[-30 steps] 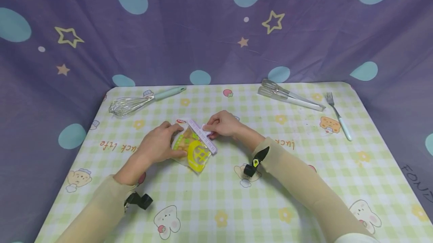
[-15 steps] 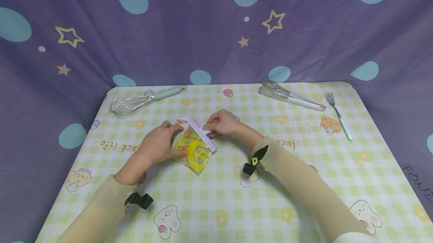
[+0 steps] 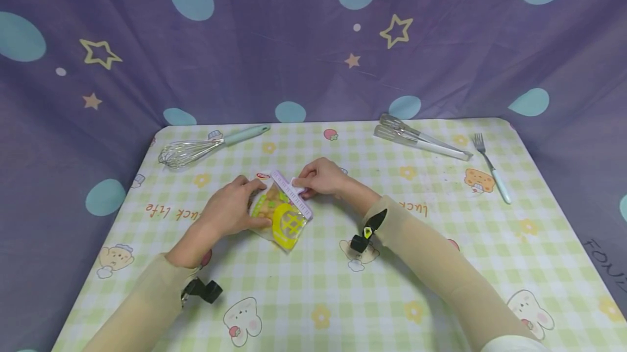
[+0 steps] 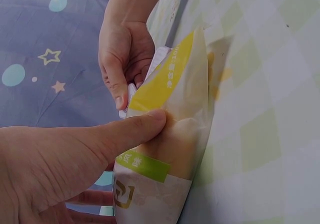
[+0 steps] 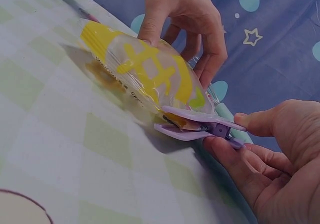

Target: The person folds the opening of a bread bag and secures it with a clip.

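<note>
A clear snack bag [image 3: 274, 210] with yellow and green print lies tilted on the table, light-brown food inside. My left hand [image 3: 227, 208] grips it from the left, thumb on the near side and fingers on the far side. A lilac bag clip [image 3: 292, 194] sits across the bag's right edge. My right hand [image 3: 323, 178] pinches the clip's handles between thumb and fingers. In the right wrist view the jaws of the clip [image 5: 200, 124] stand apart, with the bag's edge between them. The left wrist view has my left thumb pressing the bag [image 4: 170, 134].
A whisk [image 3: 210, 148] with a mint handle lies at the back left. Metal tongs [image 3: 421, 140] and a fork [image 3: 491, 170] lie at the back right. The table [image 3: 362, 308] wears a green checked cloth, and a purple curtain [image 3: 274, 42] hangs behind.
Almost nothing differs. The clip and my right hand have shifted very slightly up and to the left; my left hand keeps its grip on the bag.
</note>
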The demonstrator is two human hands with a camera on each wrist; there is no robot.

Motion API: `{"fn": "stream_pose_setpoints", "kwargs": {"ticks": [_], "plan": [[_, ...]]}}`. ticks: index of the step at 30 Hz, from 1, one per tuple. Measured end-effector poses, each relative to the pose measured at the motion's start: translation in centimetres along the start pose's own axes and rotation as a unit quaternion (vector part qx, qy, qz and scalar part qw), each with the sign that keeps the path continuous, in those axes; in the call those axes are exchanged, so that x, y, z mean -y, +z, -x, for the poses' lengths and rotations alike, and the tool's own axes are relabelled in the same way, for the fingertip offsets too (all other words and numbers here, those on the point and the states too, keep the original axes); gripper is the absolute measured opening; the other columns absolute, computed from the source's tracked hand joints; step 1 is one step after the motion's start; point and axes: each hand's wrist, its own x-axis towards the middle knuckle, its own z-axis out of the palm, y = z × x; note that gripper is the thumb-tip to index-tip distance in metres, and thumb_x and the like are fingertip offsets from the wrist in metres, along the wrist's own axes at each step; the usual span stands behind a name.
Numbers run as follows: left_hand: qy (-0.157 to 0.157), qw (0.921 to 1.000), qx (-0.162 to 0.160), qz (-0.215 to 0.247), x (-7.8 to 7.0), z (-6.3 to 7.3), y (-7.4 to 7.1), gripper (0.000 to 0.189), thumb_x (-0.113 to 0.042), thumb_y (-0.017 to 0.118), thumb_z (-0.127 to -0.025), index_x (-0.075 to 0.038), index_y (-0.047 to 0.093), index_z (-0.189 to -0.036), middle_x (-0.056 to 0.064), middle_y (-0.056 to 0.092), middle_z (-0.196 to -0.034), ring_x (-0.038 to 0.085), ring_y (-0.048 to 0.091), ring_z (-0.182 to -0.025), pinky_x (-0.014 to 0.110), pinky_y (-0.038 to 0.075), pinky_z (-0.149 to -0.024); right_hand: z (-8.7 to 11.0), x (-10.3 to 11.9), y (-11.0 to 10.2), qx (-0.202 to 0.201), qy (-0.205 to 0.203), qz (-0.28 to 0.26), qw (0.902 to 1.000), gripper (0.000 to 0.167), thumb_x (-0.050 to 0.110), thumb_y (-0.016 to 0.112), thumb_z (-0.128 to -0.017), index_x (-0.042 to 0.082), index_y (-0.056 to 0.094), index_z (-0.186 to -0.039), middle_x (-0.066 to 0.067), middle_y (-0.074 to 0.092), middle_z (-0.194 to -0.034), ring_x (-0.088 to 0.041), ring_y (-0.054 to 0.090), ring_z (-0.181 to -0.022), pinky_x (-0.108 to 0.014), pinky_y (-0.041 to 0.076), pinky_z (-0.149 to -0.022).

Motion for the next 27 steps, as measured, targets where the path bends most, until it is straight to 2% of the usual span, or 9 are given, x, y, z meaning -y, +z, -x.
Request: {"fn": "stream_pose_setpoints", "kwargs": {"ticks": [27], "plan": [[0.002,1.0000,-0.003,-0.007,0.11,-0.12,0.23,0.083,-0.049,0.095,-0.076,-0.011,0.063,-0.143,0.021,0.064,-0.124,0.031,0.067,-0.088,0.052,0.058,-0.078,-0.33,0.08,-0.13,0.010,0.004,0.012,0.9999,0.020,0.019,0.080,-0.097,0.000,0.079,-0.101,-0.004,0.073,-0.073,-0.012,0.074,-0.063,-0.027,0.063,-0.067]]}}
